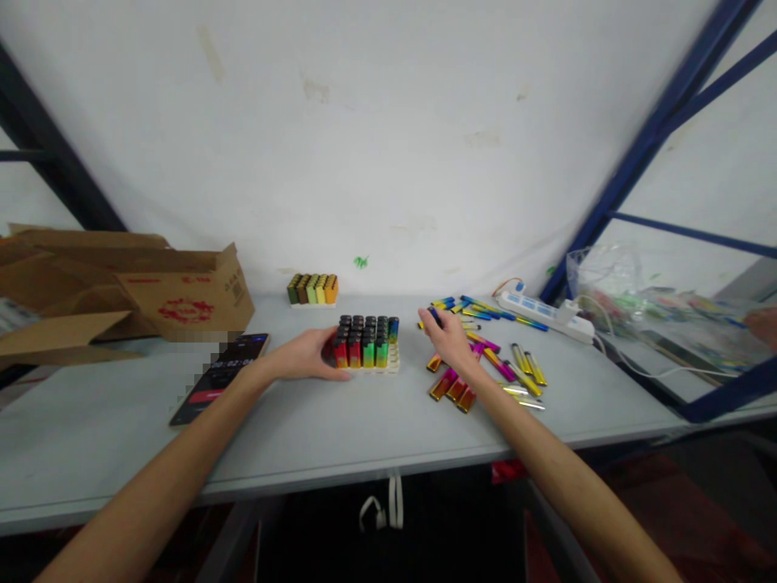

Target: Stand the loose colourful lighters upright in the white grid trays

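Note:
Several lighters with dark tops stand upright in rows, coloured red, orange, green and blue, in a white tray. Some slots at the tray's right side show bare. My left hand is wrapped round the tray's left end, fingers partly hidden behind it. To the right, my right hand pinches a lighter whose dark end points up and left; most of its body is inside the hand. Loose lighters in pink and orange, yellow and blue lie scattered around and beyond that hand.
A second block of lighters stands near the wall. At left are an open cardboard box and a phone with a timer. A white power strip lies back right, near a blue metal frame and plastic bags.

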`<state>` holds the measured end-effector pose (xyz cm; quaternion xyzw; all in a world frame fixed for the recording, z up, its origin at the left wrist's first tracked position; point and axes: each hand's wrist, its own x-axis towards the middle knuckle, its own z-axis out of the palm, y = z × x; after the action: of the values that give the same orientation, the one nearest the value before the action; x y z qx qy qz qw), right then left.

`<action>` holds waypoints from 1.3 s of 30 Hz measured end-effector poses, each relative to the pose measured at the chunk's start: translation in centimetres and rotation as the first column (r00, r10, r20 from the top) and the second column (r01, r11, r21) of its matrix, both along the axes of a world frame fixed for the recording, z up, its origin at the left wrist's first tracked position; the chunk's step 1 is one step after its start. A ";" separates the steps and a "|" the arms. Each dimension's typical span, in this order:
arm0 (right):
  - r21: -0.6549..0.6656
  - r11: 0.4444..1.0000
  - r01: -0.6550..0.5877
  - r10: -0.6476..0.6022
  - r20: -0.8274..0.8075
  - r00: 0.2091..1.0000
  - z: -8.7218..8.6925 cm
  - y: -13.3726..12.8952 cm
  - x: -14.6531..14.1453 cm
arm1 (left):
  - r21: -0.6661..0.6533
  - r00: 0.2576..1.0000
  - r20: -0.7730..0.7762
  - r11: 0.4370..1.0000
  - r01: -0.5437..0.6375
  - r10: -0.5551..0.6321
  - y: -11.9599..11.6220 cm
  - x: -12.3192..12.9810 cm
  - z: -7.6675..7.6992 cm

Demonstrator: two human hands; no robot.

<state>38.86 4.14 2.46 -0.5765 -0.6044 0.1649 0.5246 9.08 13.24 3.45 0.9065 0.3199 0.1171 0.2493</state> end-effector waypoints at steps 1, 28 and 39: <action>-0.001 0.999 -0.047 0.047 -0.050 0.998 -0.1 0.0 0.0 | -0.004 1.000 0.006 1.000 0.005 -0.005 0.0 0.0 0.0; -0.159 0.965 -0.209 0.261 0.496 0.828 1.9 -0.3 -0.8 | -0.055 1.000 0.014 0.998 0.017 -0.016 -0.2 0.1 0.1; -0.161 0.956 -0.245 0.292 0.609 0.738 2.6 0.4 -0.5 | -0.085 1.000 0.005 0.996 -0.006 0.007 -0.2 0.1 -0.1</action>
<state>38.36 4.52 5.07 -0.5231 -0.8145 0.0589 0.2440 9.19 13.07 3.37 0.8937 0.3268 0.1065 0.2883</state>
